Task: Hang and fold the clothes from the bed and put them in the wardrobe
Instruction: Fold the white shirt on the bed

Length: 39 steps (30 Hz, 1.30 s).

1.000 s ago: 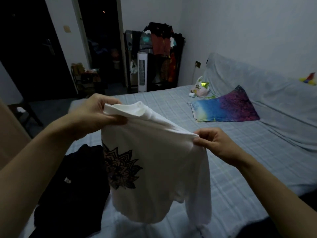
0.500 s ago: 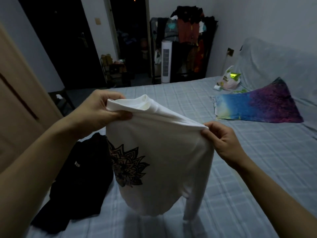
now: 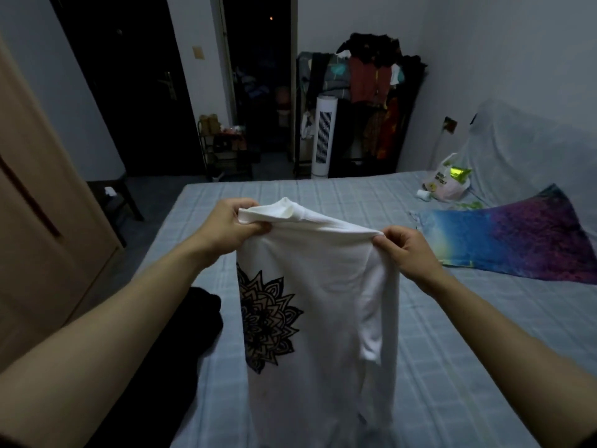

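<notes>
A white shirt (image 3: pixel 326 286) with a black mandala print hangs in the air over the bed (image 3: pixel 468 334), folded lengthwise. My left hand (image 3: pixel 231 226) pinches its top left corner near the collar. My right hand (image 3: pixel 405 250) pinches the top right edge at the shoulder. One sleeve dangles down on the right side. A black garment (image 3: pixel 193 321) lies on the bed's left edge, partly hidden behind my left arm. A blue and purple garment (image 3: pixel 517 240) is spread flat at the right of the bed.
A wooden wardrobe door (image 3: pixel 42 221) stands at the left. Across the room are a loaded clothes rack (image 3: pixel 371 88), a white tower fan (image 3: pixel 323 137) and a dark doorway. A plastic bag (image 3: pixel 447 182) sits near the pillow end.
The view has swung left and tilted, bringing the wardrobe door into sight. My hands still hold the white shirt, now raised and drawn narrower, hanging straighter.
</notes>
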Motion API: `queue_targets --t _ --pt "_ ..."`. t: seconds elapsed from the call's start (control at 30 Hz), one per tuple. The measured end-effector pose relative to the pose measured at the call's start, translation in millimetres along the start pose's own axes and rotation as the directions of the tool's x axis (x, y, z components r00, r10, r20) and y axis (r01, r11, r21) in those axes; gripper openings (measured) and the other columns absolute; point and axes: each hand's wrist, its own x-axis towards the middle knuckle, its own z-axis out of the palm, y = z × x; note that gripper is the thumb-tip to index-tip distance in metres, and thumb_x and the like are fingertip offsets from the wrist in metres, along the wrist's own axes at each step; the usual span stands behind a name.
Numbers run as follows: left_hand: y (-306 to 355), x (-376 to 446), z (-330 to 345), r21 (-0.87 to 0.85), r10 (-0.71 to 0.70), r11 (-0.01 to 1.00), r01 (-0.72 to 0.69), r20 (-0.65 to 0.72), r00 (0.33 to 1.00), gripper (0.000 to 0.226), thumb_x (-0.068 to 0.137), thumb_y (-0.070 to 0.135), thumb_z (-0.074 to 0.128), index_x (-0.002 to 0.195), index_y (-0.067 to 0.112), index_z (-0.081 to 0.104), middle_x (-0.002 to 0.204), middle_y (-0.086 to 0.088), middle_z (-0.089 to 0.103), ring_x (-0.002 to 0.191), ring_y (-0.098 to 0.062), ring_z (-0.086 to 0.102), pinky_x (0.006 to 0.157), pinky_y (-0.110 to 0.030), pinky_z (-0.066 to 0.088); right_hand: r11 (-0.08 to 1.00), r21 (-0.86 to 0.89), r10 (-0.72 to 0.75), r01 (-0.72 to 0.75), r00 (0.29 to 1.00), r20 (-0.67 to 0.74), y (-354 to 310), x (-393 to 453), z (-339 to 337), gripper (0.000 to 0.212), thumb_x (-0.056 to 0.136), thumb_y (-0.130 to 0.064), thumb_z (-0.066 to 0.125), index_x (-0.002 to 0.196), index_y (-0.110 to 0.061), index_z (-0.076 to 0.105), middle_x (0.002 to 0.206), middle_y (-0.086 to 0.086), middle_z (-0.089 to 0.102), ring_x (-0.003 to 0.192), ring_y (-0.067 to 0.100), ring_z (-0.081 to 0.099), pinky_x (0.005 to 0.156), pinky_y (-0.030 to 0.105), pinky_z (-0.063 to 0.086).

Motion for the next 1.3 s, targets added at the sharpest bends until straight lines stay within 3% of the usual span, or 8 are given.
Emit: queue_targets --t 0.33,0.53,0.73,0.8,0.9,1.03,1.23,1.3 --pt "23.5 93.0 -27.8 -0.032 0.315 0.946 -0.321 -0.123 0.941 0.018 0.082 0.010 0.078 0.092 0.000 0.068 0.081 -0.003 0.061 0.072 -0.006 0.056 0.062 -0.017 0.045 0.964 0.001 -0.265 0.267 0.958 -0.106 -36.2 127.0 -33.1 0.012 0.095 -0.017 0.063 0.088 -0.024 0.070 0.075 -0.013 0.068 0.071 0.003 0.058 0.064 0.017 0.048" --pt "-3.2 57.6 -14.0 0.100 0.320 0.943 -0.318 -0.008 0.947 0.013 0.082 0.013 0.079 0.089 0.010 0.069 0.075 0.008 0.062 0.068 0.001 0.055 0.061 -0.014 0.043 0.957 -0.082 -0.276 0.279 0.960 0.045 -3.7 100.7 -30.4 0.008 0.093 -0.020 0.065 0.094 -0.015 0.071 0.083 0.003 0.069 0.075 0.009 0.060 0.070 0.028 0.049" --pt "-116.3 -30.8 51.4 0.267 0.240 0.920 -0.286 0.194 0.951 0.019 0.081 0.037 0.072 0.087 0.019 0.068 0.077 0.026 0.061 0.075 0.014 0.057 0.067 -0.009 0.040 0.959 -0.214 -0.125 0.187 0.953 0.275 119.4 -2.1 22.8 0.013 0.088 -0.026 0.065 0.086 -0.015 0.069 0.076 -0.008 0.064 0.067 0.002 0.056 0.063 0.020 0.043" --pt "-166.1 -70.8 78.4 0.287 0.221 0.909 -0.303 0.284 0.933 0.022 0.085 0.042 0.068 0.093 0.022 0.065 0.088 0.031 0.059 0.083 0.013 0.059 0.073 -0.012 0.044 0.959 -0.244 -0.041 0.146 0.920 0.389 169.5 -47.3 44.9 0.009 0.091 -0.026 0.066 0.089 -0.017 0.069 0.082 -0.008 0.066 0.073 0.008 0.061 0.068 0.025 0.047" --pt "-236.7 -134.2 115.3 0.322 0.156 0.893 -0.314 0.433 0.888 0.017 0.091 0.037 0.064 0.096 0.021 0.062 0.094 0.015 0.063 0.085 -0.013 0.066 0.073 -0.028 0.052 0.957 -0.267 0.053 0.112 0.838 0.542 232.5 -118.5 78.3 0.008 0.090 -0.028 0.064 0.089 -0.020 0.066 0.083 -0.011 0.063 0.076 0.006 0.060 0.071 0.029 0.050" --pt "-289.5 -214.6 151.8 0.307 0.124 0.885 -0.349 0.568 0.814 0.007 0.092 0.030 0.057 0.093 0.025 0.053 0.092 0.005 0.060 0.081 -0.019 0.060 0.066 -0.033 0.048 0.939 -0.308 0.103 0.154 0.729 0.677 285.8 -204.8 110.5 0.013 0.096 -0.038 0.056 0.095 -0.026 0.061 0.088 -0.025 0.052 0.081 -0.007 0.052 0.074 0.012 0.039" --pt "-337.6 -296.3 194.2 0.467 -0.032 0.784 -0.409 0.688 0.725 0.012 0.082 0.028 0.044 0.093 0.031 0.048 0.092 0.006 0.055 0.083 -0.021 0.057 0.060 -0.036 0.049 0.857 -0.419 0.150 0.300 0.632 0.760 341.0 -281.0 138.4 0.022 0.096 -0.040 0.046 0.104 -0.026 0.060 0.102 -0.006 0.057 0.094 0.014 0.053 0.082 0.032 0.048" --pt "-351.1 -310.3 211.4 0.517 -0.163 0.772 -0.371 0.724 0.671 0.014 0.085 0.026 0.050 0.098 0.031 0.051 0.099 0.004 0.057 0.092 -0.022 0.056 0.071 -0.035 0.048 0.816 -0.473 0.231 0.331 0.564 0.793 353.3 -294.2 149.2 0.019 0.092 -0.039 0.054 0.105 -0.027 0.060 0.108 -0.005 0.057 0.100 0.017 0.054 0.085 0.033 0.047"
